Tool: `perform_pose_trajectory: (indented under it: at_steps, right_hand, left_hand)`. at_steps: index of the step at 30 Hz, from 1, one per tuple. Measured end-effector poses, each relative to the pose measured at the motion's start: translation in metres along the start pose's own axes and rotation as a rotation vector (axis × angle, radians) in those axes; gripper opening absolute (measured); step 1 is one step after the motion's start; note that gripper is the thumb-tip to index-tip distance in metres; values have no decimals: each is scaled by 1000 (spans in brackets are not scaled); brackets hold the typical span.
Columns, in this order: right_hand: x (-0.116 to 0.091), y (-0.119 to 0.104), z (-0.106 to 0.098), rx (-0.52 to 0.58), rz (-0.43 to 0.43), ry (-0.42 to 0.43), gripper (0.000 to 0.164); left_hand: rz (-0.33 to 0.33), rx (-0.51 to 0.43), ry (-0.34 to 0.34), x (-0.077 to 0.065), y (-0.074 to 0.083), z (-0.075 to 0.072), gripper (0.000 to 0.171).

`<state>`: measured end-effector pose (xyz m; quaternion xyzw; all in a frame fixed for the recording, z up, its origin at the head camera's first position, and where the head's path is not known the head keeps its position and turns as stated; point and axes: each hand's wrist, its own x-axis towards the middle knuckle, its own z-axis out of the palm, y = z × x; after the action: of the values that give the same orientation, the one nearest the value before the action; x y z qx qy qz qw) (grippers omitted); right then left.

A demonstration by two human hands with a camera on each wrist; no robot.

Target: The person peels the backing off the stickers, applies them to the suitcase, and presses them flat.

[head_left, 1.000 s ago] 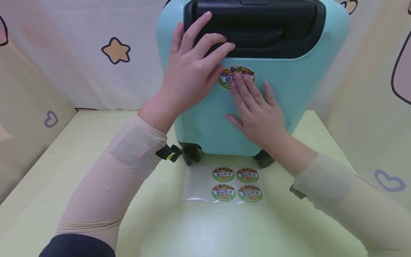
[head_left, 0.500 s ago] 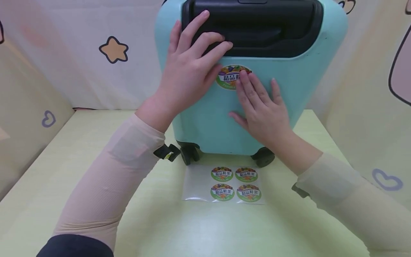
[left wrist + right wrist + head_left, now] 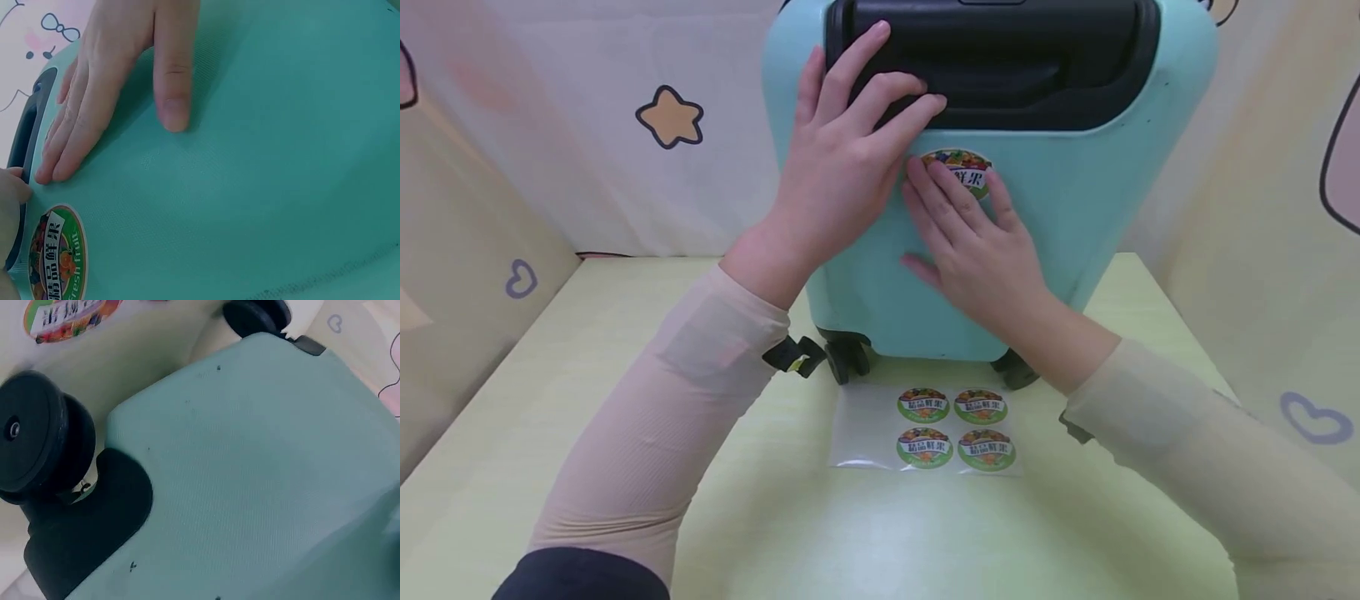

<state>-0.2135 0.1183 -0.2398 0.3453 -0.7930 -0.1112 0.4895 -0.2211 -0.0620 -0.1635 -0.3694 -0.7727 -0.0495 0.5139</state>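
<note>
A light blue suitcase [image 3: 895, 283] with a black handle recess [image 3: 1037, 67] stands on the table. My left hand [image 3: 842, 175] rests across the recess's left lower edge, fingers spread and slightly bent. Just below the recess, an oval fruit sticker [image 3: 973, 171] is on the suitcase; in the left wrist view this sticker [image 3: 75, 256] shows "Fresh fruit". My right hand [image 3: 981, 258] lies with extended fingers against the suitcase, fingertips over the sticker's left part in the head view. The right wrist view shows the suitcase's lower part [image 3: 250, 456], with neither hand clearly visible.
A sheet of fruit stickers [image 3: 865, 425] lies on the table [image 3: 880, 542] in front of the suitcase. Black wheels [image 3: 846, 358] sit beneath the suitcase. Patterned cloth walls [image 3: 550, 150] stand behind and at the sides.
My right fingertips moved from the sticker's middle to its right side, then back left across it, uncovering the right part. The left hand stays on the handle recess.
</note>
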Motion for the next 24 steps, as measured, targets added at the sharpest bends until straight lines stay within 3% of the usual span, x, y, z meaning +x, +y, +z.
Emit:
perform_pose_trajectory:
  at_steps: [11,24]
  right_hand:
    - [-1,6,1,-14,40,49,74]
    - [-7,14,1,23,68,64,77]
  left_hand:
    - [-14,5,15,-1,1,0,41]
    - [-22,-1,-35,-3,-2,-2,36]
